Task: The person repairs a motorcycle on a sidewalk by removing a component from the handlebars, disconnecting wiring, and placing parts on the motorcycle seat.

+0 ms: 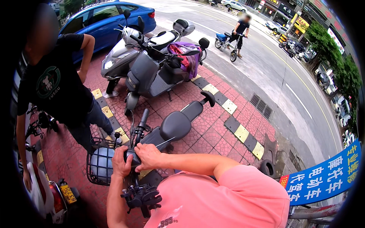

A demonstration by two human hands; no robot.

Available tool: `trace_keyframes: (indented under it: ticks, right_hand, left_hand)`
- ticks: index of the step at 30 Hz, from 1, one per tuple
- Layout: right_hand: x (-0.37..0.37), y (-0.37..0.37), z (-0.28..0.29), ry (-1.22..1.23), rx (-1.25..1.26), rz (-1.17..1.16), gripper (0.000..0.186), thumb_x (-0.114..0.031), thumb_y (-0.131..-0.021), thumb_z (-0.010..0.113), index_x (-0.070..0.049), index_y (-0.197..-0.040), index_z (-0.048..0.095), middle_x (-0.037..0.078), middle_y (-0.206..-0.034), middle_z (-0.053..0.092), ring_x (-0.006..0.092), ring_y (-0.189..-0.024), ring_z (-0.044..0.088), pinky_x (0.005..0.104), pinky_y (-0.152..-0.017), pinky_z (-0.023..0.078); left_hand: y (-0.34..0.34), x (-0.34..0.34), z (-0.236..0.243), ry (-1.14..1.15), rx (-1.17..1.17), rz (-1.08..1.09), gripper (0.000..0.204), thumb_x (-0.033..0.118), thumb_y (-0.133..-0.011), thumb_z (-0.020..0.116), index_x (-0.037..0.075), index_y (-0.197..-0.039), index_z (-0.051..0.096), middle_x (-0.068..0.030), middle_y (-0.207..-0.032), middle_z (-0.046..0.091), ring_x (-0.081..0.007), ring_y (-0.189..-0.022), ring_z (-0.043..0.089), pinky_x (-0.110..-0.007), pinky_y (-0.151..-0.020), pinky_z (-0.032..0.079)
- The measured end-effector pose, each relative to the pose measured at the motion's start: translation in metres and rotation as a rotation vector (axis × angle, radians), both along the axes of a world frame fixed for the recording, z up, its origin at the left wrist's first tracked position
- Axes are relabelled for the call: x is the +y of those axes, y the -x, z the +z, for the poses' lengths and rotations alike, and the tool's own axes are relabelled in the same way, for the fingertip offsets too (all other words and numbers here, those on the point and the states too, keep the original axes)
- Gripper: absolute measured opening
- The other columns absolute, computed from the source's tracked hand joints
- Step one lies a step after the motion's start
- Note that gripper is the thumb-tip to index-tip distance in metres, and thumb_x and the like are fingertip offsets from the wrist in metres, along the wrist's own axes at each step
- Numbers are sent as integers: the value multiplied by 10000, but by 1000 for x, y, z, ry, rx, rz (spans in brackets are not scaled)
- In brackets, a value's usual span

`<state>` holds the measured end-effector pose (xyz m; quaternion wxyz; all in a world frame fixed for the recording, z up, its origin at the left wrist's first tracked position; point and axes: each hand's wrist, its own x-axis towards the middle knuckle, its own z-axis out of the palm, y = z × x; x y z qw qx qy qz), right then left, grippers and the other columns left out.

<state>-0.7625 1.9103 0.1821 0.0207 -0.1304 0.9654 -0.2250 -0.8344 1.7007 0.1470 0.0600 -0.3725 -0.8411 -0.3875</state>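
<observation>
An electric bike with a black seat [175, 125] stands sideways in front of me, its front to the left. Both my hands are at the middle of its handlebar, on a dark housing [132, 156]. My left hand [121, 161] has its fingers bent around the housing's front side. On the rear side, my right hand [149, 155] presses its curled fingers to the same part, and the fingertips are partly hidden. One handlebar grip [143, 116] points away from me. Close to my chest is the other end, with black levers and clamps [141, 197]. A black wire basket [99, 161] sits at the front, a pale rounded thing inside.
A person in a black T-shirt [57, 79] stands at the left, beside a white and red scooter [51, 193]. Two grey scooters [152, 74] and a blue car [102, 22] are beyond. Another person walks a small bike [232, 57] on the road. A blue sign [323, 176] stands right.
</observation>
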Motion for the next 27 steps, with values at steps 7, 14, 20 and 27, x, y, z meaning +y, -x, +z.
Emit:
trace_keyframes:
  ticks: [7, 14, 20, 27]
  right_hand:
    - [4, -2, -4, 66, -25, -43, 893, -638, -668, 917, 37, -1192, 661, 187, -1119, 653, 377, -1072, 704, 477, -900, 590]
    - [3, -4, -5, 114, -12, -44, 1015, -677, -679, 902, 50, -1332, 629, 189, -1124, 641, 384, -1084, 695, 481, -906, 588]
    - [4, 4, -5, 68, -6, -38, 967, -668, -674, 910, 15, -1313, 663, 170, -1132, 653, 363, -1071, 705, 478, -901, 590]
    - [-7, -2, 0, 120, 78, -38, 944, -575, -642, 962, 8, -1324, 668, 145, -1183, 635, 339, -1086, 695, 463, -880, 592]
  left_hand:
    - [-2, 3, -2, -32, -30, 10, 355, 271, -954, 716, 7, -1184, 658, -222, -1209, 704, -437, -1122, 672, -490, -977, 549]
    - [-2, 1, 1, -58, 3, 31, 318, 253, -953, 712, 10, -1154, 669, -212, -1167, 715, -429, -1095, 679, -487, -939, 557]
    - [5, 3, -7, -115, -41, 60, 259, 176, -979, 705, 13, -1178, 672, -200, -1185, 723, -423, -1096, 694, -463, -951, 562]
    - [2, -10, -9, -206, -181, 117, 240, 217, -1069, 639, 16, -1180, 708, -152, -1179, 744, -333, -1124, 704, -403, -989, 544]
